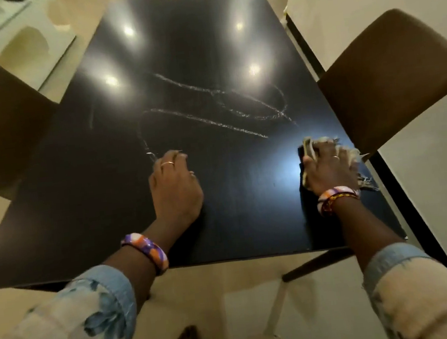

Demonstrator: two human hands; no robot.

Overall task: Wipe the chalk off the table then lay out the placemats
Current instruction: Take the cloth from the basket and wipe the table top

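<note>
Pale floral sleeves (67, 326) reach out over the near edge of the dark table (82, 213). The left hand (175, 186) rests on it, fingers curled under and holding nothing I can see. The right hand (329, 167) presses a frayed cloth (308, 145) flat near the right edge, fingers spread. Chalk scribbles (210, 115) lie mid-table, unwiped. Wiping seems only starting; next, sweep the cloth leftward across them. No placemats visible.

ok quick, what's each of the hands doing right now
Left hand: rests on the table, fingers curled, holding nothing visible.
Right hand: presses the cloth flat on the table.
</note>
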